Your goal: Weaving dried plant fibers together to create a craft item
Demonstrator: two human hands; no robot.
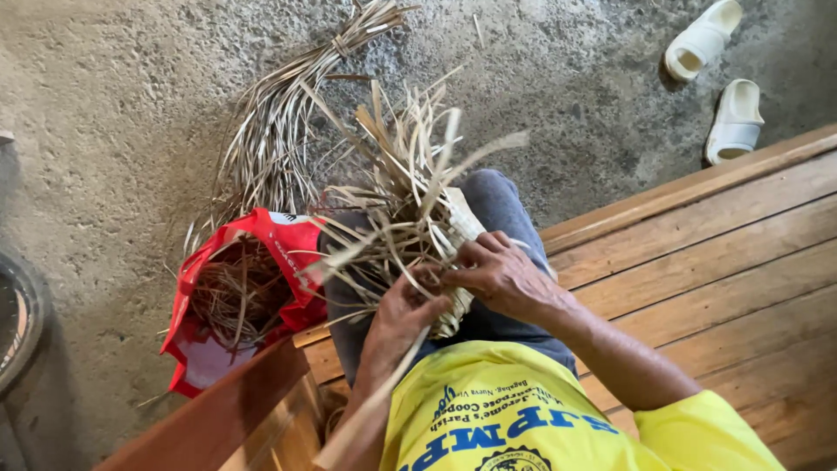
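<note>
A half-woven piece of dried palm strips [410, 209] rests on my lap, its loose ends fanning upward and outward. My left hand [403, 312] grips a long strip near the lower edge of the weave. My right hand [499, 272] pinches strips at the weave's right side, fingers curled over them. Both hands meet at the woven part, which partly hides behind my fingers. I sit on a wooden bench [697, 262] in a yellow shirt and blue trousers.
A red plastic bag [205, 349] holding dried strips stands open by my left knee. A tied bundle of dried strips [279, 122] lies on the concrete floor beyond. Two white slippers [719, 78] lie at upper right. A dark round object [17, 318] sits at the left edge.
</note>
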